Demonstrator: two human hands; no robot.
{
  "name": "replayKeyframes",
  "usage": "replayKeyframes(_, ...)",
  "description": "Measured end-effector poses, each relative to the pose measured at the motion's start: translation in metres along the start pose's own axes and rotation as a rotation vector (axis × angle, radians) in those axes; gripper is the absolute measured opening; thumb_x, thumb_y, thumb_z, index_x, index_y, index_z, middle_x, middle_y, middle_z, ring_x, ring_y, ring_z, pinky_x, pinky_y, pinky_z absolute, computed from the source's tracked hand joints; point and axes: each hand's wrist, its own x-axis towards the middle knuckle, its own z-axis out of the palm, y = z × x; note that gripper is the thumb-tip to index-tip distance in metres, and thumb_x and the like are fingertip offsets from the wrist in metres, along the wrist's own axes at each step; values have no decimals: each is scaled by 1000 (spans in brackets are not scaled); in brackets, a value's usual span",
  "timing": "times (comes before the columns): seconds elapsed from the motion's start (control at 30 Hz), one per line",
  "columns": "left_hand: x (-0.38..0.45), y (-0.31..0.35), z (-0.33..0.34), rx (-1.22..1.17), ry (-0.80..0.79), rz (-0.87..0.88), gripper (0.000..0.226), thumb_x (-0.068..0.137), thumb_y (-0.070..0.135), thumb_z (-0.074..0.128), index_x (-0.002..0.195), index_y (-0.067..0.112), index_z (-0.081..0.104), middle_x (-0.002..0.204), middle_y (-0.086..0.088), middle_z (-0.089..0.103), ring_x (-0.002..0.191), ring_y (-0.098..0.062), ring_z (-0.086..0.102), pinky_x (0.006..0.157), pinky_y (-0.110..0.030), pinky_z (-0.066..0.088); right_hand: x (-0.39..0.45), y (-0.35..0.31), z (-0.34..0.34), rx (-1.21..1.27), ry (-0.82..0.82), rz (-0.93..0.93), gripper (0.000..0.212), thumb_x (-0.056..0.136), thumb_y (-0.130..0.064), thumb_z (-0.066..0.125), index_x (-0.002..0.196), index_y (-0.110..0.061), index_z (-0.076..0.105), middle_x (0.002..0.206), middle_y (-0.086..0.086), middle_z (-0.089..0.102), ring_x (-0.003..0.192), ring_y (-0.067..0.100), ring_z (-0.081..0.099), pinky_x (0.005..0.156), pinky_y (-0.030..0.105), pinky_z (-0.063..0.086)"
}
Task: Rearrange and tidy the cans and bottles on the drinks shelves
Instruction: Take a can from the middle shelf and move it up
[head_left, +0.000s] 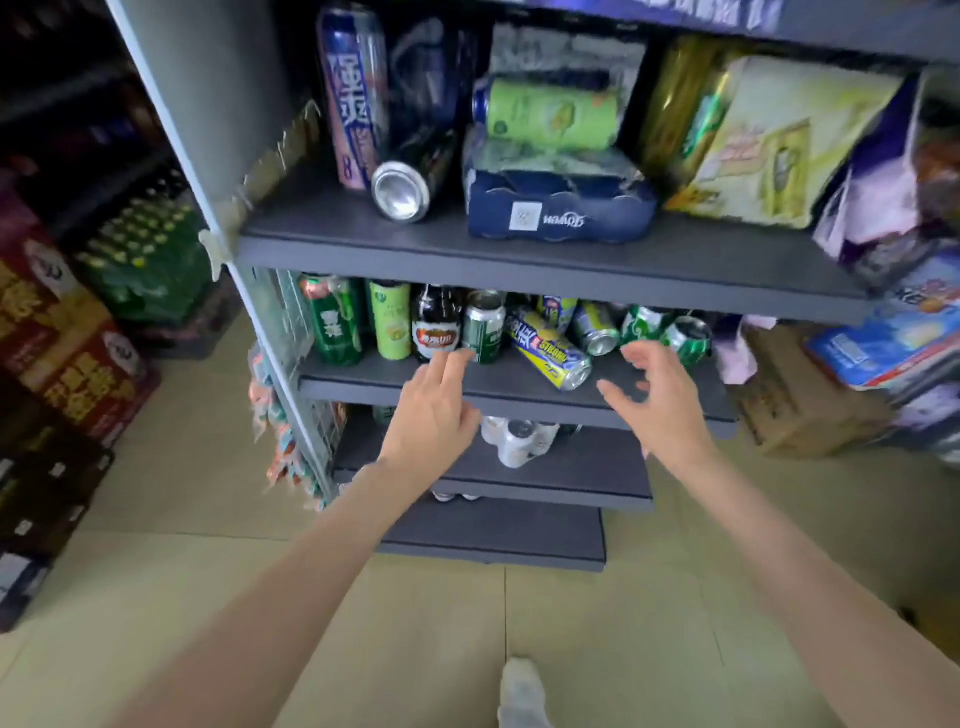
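Shelf (519, 387) front: left hand (434, 415), right hand (657, 402) outstretched, empty.

I see pale tiled floor (156, 519), dark grey shelving unit (519, 260) with lighter grey side panel (208, 78), stacked red cartons (62, 332) at left, cardboard box (810, 410) on floor at right, dim aisle behind left

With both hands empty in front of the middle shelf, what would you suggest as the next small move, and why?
Probably close the right hand on the yellow-and-blue can lying on its side near the middle shelf edge and stand it up. It lies closest to that hand, while the brown bottle and green can by the left hand already stand upright.
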Motion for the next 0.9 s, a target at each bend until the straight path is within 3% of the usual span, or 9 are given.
replayKeyframes(0.1, 17, 12, 3, -17, -41, -81, 50, 81, 7, 51, 130, 1, 42, 115, -16, 49, 102, -35, 50, 84, -48, 44, 28, 20, 11, -18, -159, 113, 55, 80, -23, 74, 124, -2, 49, 124, 15, 50, 118, 28, 47, 95, 28, 35)
replayKeyframes(0.23, 28, -6, 18, -19, -67, -238, 48, 83, 5, 55, 129, 2, 41, 116, -15, 49, 106, -33, 50, 88, -46, 43, 69, 40, 64, -81, -326, 160, 70, 80, -33, 72, 134, -1, 40, 132, 17, 45, 123, 30, 42, 99, 33, 33)
replayKeyframes(0.37, 25, -23, 31, -47, -43, -372, 41, 86, 7, 53, 126, 3, 42, 117, -15, 48, 106, -32, 51, 86, -46, 45, 104, 58, 111, -249, -397, 198, 81, 81, -41, 69, 139, -2, 29, 138, 19, 38, 128, 34, 36, 103, 42, 33)
replayKeyframes(0.47, 16, -27, 43, -100, -15, -468, 40, 91, 10, 51, 128, 3, 40, 123, -14, 48, 110, -29, 51, 88, -36, 43, 120, 65, 125, -342, -419, 274, 88, 79, -38, 72, 142, -1, 23, 142, 21, 34, 131, 36, 34, 104, 44, 32)
replayKeyframes(0.53, 12, -31, 54, -132, -18, -521, 39, 93, 14, 49, 129, 5, 41, 122, -14, 49, 109, -30, 53, 87, -37, 42, 120, 66, 127, -324, -418, 315, 85, 75, -38, 74, 136, 2, 29, 138, 22, 38, 128, 36, 38, 103, 41, 34)
replayKeyframes(0.63, 16, -27, 78, -209, -205, -583, 42, 95, 27, 46, 135, 20, 39, 123, -9, 51, 110, -30, 52, 92, -41, 43, 89, 69, 118, -103, -397, 382, 69, 72, -33, 76, 120, 5, 43, 122, 20, 49, 115, 34, 49, 95, 36, 41)
replayKeyframes(0.7, 26, -17, 93, -368, -312, -671, 44, 95, 37, 45, 137, 29, 37, 122, -2, 55, 112, -24, 52, 95, -33, 41, 56, 76, 108, 28, -433, 387, 60, 67, -33, 77, 107, 2, 51, 109, 16, 55, 104, 32, 54, 82, 31, 44)
replayKeyframes(0.8, 48, 3, 110, -780, -299, -852, 44, 90, 49, 51, 129, 30, 42, 107, 3, 61, 98, -16, 57, 89, -27, 40, 22, 86, 93, 131, -504, 309, 57, 53, -49, 69, 92, -10, 56, 90, 11, 62, 92, 28, 60, 75, 32, 49)
replayKeyframes(0.9, 63, 12, 122, -1197, -201, -973, 80, 63, 62, 71, 125, 18, 45, 112, -4, 67, 99, -20, 66, 92, -36, 49, 17, 80, 78, 190, -544, 204, 51, 61, -37, 75, 104, -19, 54, 101, 4, 59, 98, 20, 58, 83, 29, 48)
